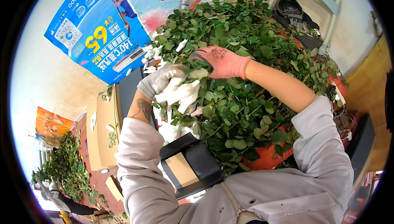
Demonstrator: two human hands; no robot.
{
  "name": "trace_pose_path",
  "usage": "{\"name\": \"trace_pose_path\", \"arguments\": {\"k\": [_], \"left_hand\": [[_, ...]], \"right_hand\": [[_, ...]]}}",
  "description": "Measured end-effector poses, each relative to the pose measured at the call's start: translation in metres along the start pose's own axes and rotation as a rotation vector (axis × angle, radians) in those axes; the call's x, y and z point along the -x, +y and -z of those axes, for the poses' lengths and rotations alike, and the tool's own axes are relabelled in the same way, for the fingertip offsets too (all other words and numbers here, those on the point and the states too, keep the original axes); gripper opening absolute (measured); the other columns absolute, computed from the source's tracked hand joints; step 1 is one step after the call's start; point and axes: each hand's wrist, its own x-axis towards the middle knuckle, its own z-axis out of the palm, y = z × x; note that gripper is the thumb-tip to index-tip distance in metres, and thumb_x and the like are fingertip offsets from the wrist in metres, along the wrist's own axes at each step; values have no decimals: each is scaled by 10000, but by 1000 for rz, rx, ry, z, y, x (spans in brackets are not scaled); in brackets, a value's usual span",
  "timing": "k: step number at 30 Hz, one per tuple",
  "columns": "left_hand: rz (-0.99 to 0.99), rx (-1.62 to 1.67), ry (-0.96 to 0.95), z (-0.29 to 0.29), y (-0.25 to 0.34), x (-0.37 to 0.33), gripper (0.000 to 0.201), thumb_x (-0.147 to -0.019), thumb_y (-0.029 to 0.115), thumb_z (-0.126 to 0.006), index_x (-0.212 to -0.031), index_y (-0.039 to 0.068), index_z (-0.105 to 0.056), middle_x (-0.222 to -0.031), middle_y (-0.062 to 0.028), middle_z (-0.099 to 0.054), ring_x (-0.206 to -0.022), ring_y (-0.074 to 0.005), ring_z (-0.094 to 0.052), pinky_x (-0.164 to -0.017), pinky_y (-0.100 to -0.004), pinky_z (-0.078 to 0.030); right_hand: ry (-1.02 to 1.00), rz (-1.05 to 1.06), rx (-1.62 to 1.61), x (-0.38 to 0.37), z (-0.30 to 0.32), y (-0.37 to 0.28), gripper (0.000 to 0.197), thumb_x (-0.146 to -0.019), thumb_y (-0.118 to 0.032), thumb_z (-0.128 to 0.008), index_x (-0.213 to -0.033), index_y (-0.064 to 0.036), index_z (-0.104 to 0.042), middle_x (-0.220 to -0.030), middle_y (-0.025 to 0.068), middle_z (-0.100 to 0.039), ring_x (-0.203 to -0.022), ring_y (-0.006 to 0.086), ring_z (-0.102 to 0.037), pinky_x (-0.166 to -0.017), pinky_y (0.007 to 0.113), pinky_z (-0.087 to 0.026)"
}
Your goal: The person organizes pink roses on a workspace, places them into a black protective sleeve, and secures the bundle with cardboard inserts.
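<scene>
Gloved hands meet at the left side of a broad heap of green leafy cut stems [246, 113], where a person in a pale grey zip-front jacket [283, 191] bends over the foliage. The left hand [159, 82], in a greyish-white knit glove, reaches over the heap's left edge with its fingers curled; blur and leaves hide the tips, so whether they pinch a stem cannot be told. A cluster of white mesh-sleeved, bud-shaped heads [185, 94] sits at that same edge, just below the left fingers and beside the palm. The right hand [225, 62], in a coral-pink glove with dark-coated fingers, hovers over the heap's upper left, those fingers bent toward the left hand; their grip also cannot be made out. A pale green leaf [200, 73] shows between the hands. At the heap's near-left corner stands an open black box with a tan cardboard panel [183, 169]; beyond its far-left side hangs a bright blue printed poster [98, 31].
</scene>
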Motion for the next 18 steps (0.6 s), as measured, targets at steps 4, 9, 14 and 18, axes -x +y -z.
{"name": "trace_pose_path", "arguments": {"k": [4, 9, 14, 18], "left_hand": [[-139, 147, -7, -15, 8, 4, 357, -934, 311, -514, -1085, -1, -597, -1070, -119, -619, -967, -197, -570, -887, -329, -463], [132, -916, 541, 2, -101, -58, 619, -770, 508, -624, -1157, 27, -571, -1120, -194, -627, -1075, -327, -584, -907, -406, -458], [552, -1214, 499, -25, -133, -64, 517, -726, 433, -634, -1157, 147, -617, -1162, -121, -631, -1081, -283, -599, -883, -401, -483], [566, -1343, 541, -17, -140, -77, 320, -844, 354, -533, -1077, 180, -667, -1121, -84, -654, -1043, -260, -622, -846, -381, -503]], "right_hand": [[-213, -111, -26, -6, 15, -6, 616, -711, -219, -655, -1275, -45, -477, -1216, 155, -563, -1144, 302, -529, -1029, 378, -363], [623, 90, 245, 12, 62, 26, 398, -758, -184, -577, -1138, -69, -587, -1052, 126, -642, -1016, 286, -593, -894, 434, -456], [675, -654, 947, 77, 233, 142, 213, -823, -189, -551, -920, -12, -621, -942, 142, -634, -925, 283, -585, -798, 388, -468], [1605, 205, -423, 161, 396, 138, 317, -925, -254, -540, -1060, 28, -588, -948, 49, -596, -833, 155, -522, -763, 321, -450]]}}
